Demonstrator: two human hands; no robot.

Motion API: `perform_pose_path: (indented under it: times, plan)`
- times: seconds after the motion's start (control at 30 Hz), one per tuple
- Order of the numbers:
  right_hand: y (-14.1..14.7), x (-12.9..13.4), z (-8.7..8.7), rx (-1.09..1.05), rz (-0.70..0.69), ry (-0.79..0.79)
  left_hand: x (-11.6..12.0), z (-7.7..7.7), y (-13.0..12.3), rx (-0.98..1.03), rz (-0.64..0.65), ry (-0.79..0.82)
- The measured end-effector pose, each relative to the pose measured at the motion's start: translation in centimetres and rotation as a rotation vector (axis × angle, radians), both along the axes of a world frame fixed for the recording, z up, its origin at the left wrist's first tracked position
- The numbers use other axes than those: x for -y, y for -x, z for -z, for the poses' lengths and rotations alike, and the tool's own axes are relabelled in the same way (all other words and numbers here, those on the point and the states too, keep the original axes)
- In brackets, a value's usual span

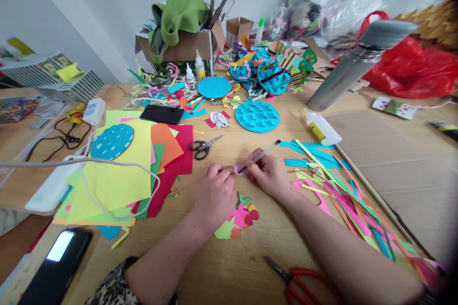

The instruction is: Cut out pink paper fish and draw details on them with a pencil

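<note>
My right hand (270,174) grips a slim pen (265,149), its tip down on a small piece of pink paper (242,170). With bent fingers, my left hand (216,195) holds that paper against the wooden table from the other side; much of the paper is hidden by the fingers. Just below the hands lies a pile of cut paper shapes (239,217) in pink, green, red and yellow. Black-handled scissors (203,147) rest beyond my left hand. Red-handled scissors (296,279) lie at the near edge, partly cut off by the frame.
Coloured paper sheets (132,171) and a white cable (157,186) lie at left, phones (162,114) nearby. Paper strips (350,195), a glue bottle (323,127) and cardboard (397,162) are at right. A steel flask (352,66) stands behind. Blue discs (257,116) and crafts fill the back.
</note>
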State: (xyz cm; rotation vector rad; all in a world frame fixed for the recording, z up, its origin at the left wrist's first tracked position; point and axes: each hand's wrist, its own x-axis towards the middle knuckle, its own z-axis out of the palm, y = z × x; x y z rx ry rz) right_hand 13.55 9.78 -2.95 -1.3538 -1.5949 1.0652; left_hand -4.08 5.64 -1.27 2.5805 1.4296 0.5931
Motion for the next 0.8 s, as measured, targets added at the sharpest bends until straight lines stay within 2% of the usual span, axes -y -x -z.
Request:
perform_pose_path:
  times: [0.1, 0.2, 0.27, 0.47, 0.67, 0.8]
  plan:
    - [0.0, 0.2, -0.3, -0.039, 0.064, -0.038, 0.0, 0.0, 0.0, -0.009, -0.001, -0.004]
    - [0.0, 0.4, -0.5, -0.115, 0.192, -0.129, 0.0, 0.1, 0.0, -0.013, 0.001, -0.02]
    - [-0.1, 0.6, -0.5, -0.132, 0.219, -0.188, 0.1, 0.2, 0.0, -0.01, -0.001, -0.028]
    - [-0.5, 1.1, 0.0, 0.205, 0.153, -0.372, 0.2, 0.1, -0.1, 0.0, -0.02, -0.026]
    - [-0.7, 0.4, 0.3, 0.415, 0.092, -0.703, 0.2, -0.2, -0.2, -0.002, -0.048, -0.01]
    - [-0.6, 0.2, 0.3, 0.489, 0.07, -0.735, 0.2, -0.2, -0.1, -0.008, -0.053, 0.007]
